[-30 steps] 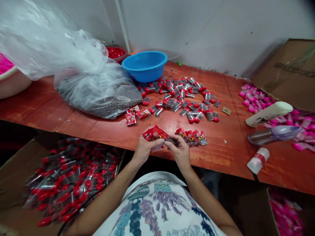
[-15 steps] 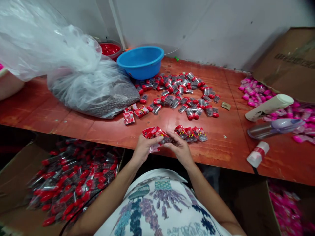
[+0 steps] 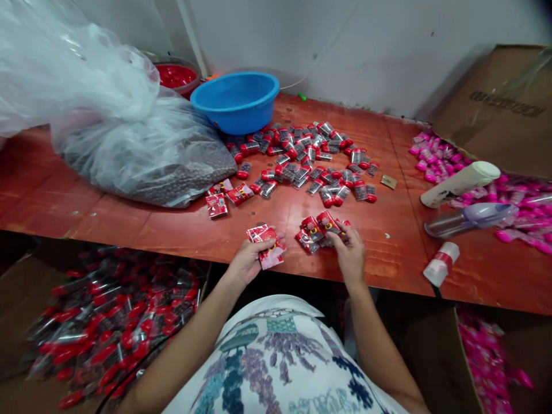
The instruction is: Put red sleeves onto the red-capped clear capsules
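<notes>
My left hand [image 3: 248, 260] is closed around several flat red printed packets [image 3: 271, 253], held over the table's front edge with thumb on top. My right hand [image 3: 351, 253] lies at the right end of a small group of filled red packets [image 3: 314, 230], its thumb and fingers gripping packets there; part of them is hidden under the fingers. Behind the hands spread many small clear containers with red caps [image 3: 297, 172], holding dark contents. A few more flat red packets [image 3: 217, 205] lie left of them, by the plastic bag.
A large clear bag of dark beads [image 3: 172, 167] and a blue basin [image 3: 235, 103] stand at the back left. At right are a white tumbler [image 3: 459, 184], a clear bottle [image 3: 452, 221], a white roll [image 3: 442, 264] and pink containers [image 3: 440, 158]. A box of red-capped containers [image 3: 129, 322] is below left.
My hands have moved apart. My right hand has left the packets in my left hand and gone right to the filled packets, which now lie bunched with one more among them.
</notes>
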Motion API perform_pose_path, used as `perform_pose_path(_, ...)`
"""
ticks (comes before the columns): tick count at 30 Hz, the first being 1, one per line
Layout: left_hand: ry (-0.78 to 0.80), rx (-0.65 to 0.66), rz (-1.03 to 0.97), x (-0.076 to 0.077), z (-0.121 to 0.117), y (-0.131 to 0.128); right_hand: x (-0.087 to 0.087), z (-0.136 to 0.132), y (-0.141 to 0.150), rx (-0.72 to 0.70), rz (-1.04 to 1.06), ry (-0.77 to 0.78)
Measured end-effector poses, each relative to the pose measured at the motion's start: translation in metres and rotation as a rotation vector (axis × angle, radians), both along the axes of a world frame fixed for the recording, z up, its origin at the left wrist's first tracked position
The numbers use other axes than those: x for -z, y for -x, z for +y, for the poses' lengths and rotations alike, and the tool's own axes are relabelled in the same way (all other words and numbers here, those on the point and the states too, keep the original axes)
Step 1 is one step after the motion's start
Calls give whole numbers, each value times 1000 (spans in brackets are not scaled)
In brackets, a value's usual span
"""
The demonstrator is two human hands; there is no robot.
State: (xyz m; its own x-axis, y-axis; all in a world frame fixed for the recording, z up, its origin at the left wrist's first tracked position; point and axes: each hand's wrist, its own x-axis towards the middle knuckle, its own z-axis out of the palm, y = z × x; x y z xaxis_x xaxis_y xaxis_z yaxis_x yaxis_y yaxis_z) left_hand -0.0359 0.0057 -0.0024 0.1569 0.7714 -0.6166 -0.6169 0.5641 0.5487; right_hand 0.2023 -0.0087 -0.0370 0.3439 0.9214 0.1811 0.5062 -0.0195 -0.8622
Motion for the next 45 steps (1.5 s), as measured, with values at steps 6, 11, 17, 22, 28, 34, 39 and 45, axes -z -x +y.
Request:
perform_pose_path(6, -29, -46, 43, 11, -1, -7, -16, -4, 46, -173, -103, -47)
perform_pose_path(11, -99, -140, 75, 13, 1, 0, -15, 5, 103, -522, 104, 25)
perform_pose_path(17, -152, -302, 158, 10, 6, 30, -22, 55, 117, -773, -76, 127)
perform_pose_path(22, -49, -384, 165, 6, 12, 45, -15, 129, 143, -476, -454, 144)
perform_pose_path(28, 106, -355, -23, 11, 18, 57, 4, 126, 165, -521, -664, 127)
perform_pose_path(34, 159, -375, -70, 16, 21, 60, 7, 66, 136, -655, -293, 87)
perform_pose_path(39, 159, -392, -49, 10, 21, 51, -11, 23, 117, -592, 326, 150)
perform_pose_path(45, 32, -426, -1, 8, 19, 37, -31, -7, 117, -619, 348, 62)
